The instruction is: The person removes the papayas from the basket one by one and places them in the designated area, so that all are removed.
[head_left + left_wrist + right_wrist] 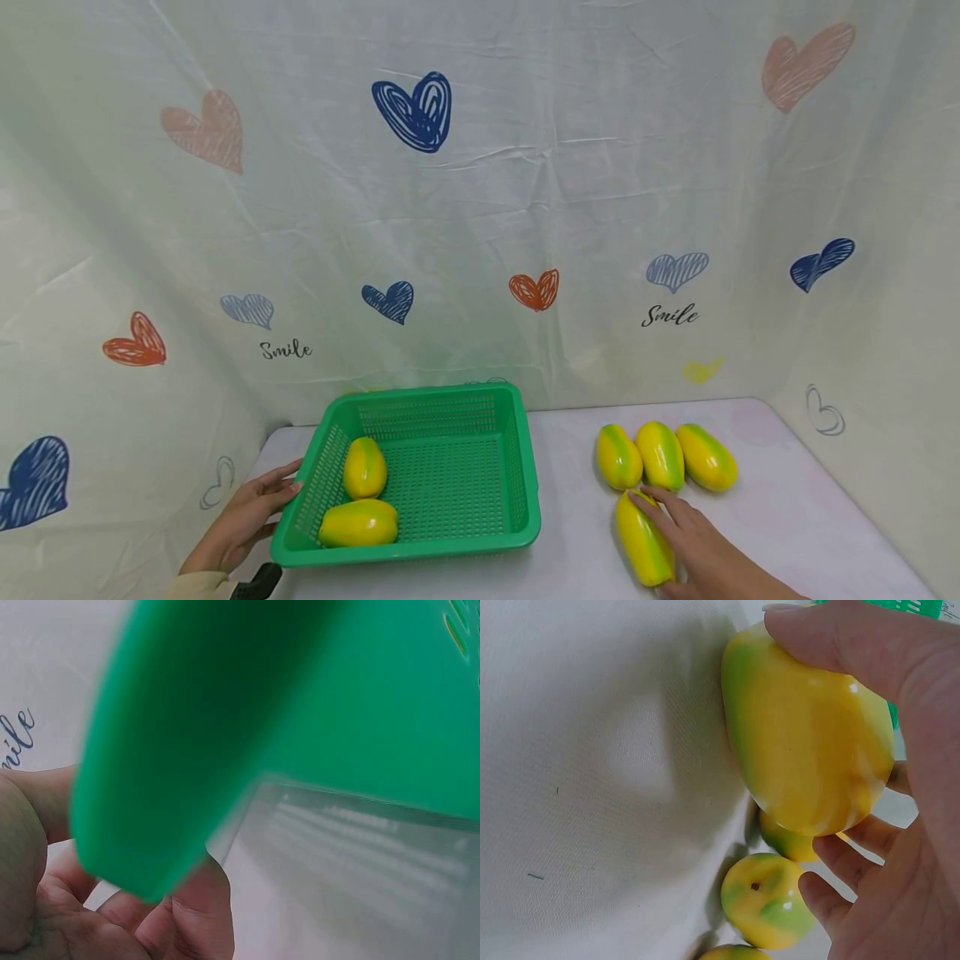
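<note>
My left hand [251,508] holds the left rim of a green plastic basket [465,546]; in the left wrist view the fingers [199,907] curl beneath the blurred rim [142,810]. Inside the basket's left part lie two yellow-green fruits, one upper fruit [365,468] and one lower fruit [358,523], smooth and oblong like mangoes or papayas. On the table at right, my right hand [693,542] grips another yellow-green fruit [643,537], thumb on one side and fingers on the other, as the right wrist view shows with that fruit [810,735].
Just beyond the right hand, three more such fruits stand in a row: a left one [619,457], a middle one [660,455] and a right one [707,457]. A pale cloth covers the table [570,467]. Behind it hangs a white curtain [480,208] printed with hearts.
</note>
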The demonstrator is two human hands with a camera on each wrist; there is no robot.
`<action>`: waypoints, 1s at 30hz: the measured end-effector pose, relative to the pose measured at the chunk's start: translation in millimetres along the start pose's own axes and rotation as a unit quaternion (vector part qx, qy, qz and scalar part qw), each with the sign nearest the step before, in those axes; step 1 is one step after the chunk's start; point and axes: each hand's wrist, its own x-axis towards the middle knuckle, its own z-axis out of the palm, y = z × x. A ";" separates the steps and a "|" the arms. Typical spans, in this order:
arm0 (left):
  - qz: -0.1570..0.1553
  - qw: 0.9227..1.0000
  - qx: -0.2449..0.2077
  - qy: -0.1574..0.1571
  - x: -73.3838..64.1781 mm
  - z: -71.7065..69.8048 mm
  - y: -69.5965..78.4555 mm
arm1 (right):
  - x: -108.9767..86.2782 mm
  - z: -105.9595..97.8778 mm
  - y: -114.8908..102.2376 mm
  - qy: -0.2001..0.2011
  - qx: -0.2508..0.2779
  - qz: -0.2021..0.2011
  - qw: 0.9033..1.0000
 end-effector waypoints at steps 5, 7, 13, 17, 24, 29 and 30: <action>0.011 1.000 -0.006 -0.001 -1.6 0.1 -1.9 | 0.4 2.8 1.5 0.025 -0.014 -0.019 0.999; 0.011 1.000 -0.008 -0.003 -1.6 -0.1 -2.2 | 0.4 3.2 1.6 0.025 -0.014 -0.019 0.999; 0.009 1.000 -0.010 -0.006 -0.6 -0.8 -2.4 | 1.5 3.5 1.9 0.020 -0.014 -0.018 1.000; 0.010 1.000 -0.011 -0.006 -0.7 -1.2 -2.8 | 2.7 3.8 2.7 0.017 -0.016 -0.019 1.000; 0.011 1.000 -0.017 -0.005 -0.6 -0.6 -2.9 | 4.0 4.2 3.3 -0.008 0.002 0.001 1.000; 0.008 1.000 -0.017 -0.003 -1.5 -0.1 -2.3 | 3.5 3.7 2.4 0.001 -0.004 -0.008 1.000; 0.008 1.000 -0.016 -0.003 -1.5 -0.1 -2.2 | 3.1 3.7 2.3 0.008 -0.010 -0.013 1.000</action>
